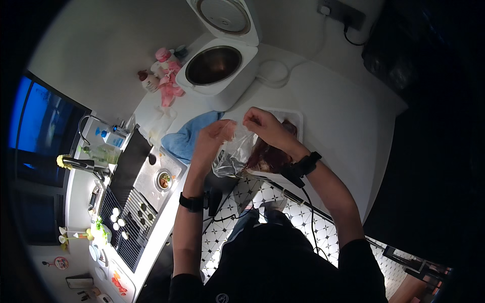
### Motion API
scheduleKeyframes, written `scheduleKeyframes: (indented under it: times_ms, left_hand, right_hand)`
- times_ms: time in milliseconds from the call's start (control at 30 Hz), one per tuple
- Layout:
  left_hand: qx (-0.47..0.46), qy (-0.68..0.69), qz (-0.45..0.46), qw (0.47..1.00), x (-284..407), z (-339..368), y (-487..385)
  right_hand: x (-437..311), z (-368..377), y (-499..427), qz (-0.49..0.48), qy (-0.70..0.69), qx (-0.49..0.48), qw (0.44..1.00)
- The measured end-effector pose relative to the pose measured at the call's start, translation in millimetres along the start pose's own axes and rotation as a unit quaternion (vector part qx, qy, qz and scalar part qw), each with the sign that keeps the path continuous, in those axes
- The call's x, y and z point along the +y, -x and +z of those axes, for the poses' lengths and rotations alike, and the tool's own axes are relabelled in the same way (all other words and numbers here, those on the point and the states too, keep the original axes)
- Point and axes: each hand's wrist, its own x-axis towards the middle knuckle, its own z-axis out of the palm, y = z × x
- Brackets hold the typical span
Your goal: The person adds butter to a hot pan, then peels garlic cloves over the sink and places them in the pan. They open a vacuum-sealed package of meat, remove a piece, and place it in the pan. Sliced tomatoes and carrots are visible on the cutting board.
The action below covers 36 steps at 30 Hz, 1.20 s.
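Note:
A clear plastic bag [234, 154] hangs between my two hands over the counter's front edge. My left hand [218, 131] grips its upper left side, fingers bent around the film. At the bag's upper right, my right hand [268, 128] pinches the film between thumb and fingertips. Below my right hand and wrist lies a white tray [298, 118] holding dark red pieces [271, 156] that look like raw meat. The bag and my right hand hide part of the tray. A crumpled blue cloth [187, 138] lies just left of my left hand.
Beyond my hands stands a white rice cooker [227, 92] with its lid [224, 17] raised. Pink-capped bottles [163, 57] stand beside it. To the left are a steel sink [146, 181], a faucet [81, 164] and several eggs [118, 219] on a black drying rack [125, 246]. Wrist-strap cables [311, 212] dangle.

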Motion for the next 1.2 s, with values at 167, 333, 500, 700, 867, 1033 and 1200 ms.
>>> scheduleKeyframes:
  times_ms: [167, 333, 500, 700, 867, 1033, 1200]
  left_hand:
    - [0.020, -0.192, 0.080, 0.978, 1.0, 18.7, 2.4]
    - [-0.033, -0.006, 0.093, 0.995, 5.3, 21.7, -4.8]
    - [0.012, 0.048, 0.095, 0.994, 49.7, 9.0, 4.7]
    - [0.117, 0.008, 0.113, 0.987, 75.6, -69.0, 76.8]
    - [0.236, -0.025, 0.132, 0.963, 50.4, -134.3, 157.9]
    - [0.362, 0.019, 0.121, 0.924, 17.8, -212.0, 244.2]
    - [0.463, 0.160, 0.067, 0.869, -13.0, -301.2, 378.8]
  right_hand:
    - [-4.0, -8.6, -0.4, -0.026, 0.023, 0.025, 0.999]
    - [-20.2, -29.6, 7.5, -0.057, 0.037, -0.009, 0.998]
    - [-48.3, -19.3, -0.2, -0.032, 0.020, -0.046, 0.998]
    - [-90.0, 67.8, -15.5, -0.080, -0.083, -0.116, 0.986]
    - [-99.1, 188.2, -24.8, -0.043, -0.027, -0.198, 0.979]
    - [-91.1, 307.3, -58.2, -0.012, -0.059, -0.335, 0.940]
    - [-76.2, 472.3, -80.9, -0.089, -0.009, -0.336, 0.938]
